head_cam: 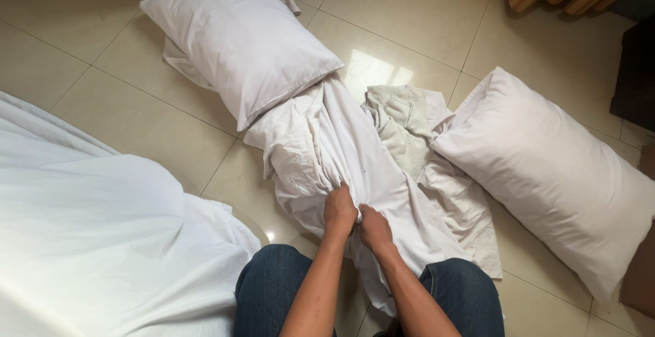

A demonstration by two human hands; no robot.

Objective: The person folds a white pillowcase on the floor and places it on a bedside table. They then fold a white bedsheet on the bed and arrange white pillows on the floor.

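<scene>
1. Head view: a crumpled white cotton sheet [341, 153] is spread across the glossy beige tiled floor [136, 119], between two plump white pillows [239, 37] [552, 173].
2. Its bunched fabric is clenched in the left hand [339, 209] and the right hand [374, 228], both closed tight, side by side.
3. A greyish towel [402, 122] is seen just beside the sheet.
</scene>
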